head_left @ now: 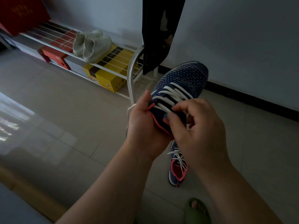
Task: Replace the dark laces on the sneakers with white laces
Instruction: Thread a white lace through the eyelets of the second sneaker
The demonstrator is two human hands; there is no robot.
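Observation:
A navy knit sneaker (184, 78) with a pink collar is held up in the air, toe pointing away from me. White laces (171, 96) cross its eyelets in several rows. My left hand (142, 126) grips the sneaker from the left side at the collar. My right hand (199, 126) is at the tongue, thumb and forefinger pinching the lowest white lace. A second matching sneaker (177, 165) lies on the floor below my hands, threaded with white laces that hang loose. No dark laces are visible.
A white wire shoe rack (129, 75) stands along the wall, with a pale pair of shoes (90, 44) on top and a yellow box (105, 76) and red box (55, 57) under it. Dark cloth (160, 33) hangs above. My foot in a green slipper (197, 210) is below.

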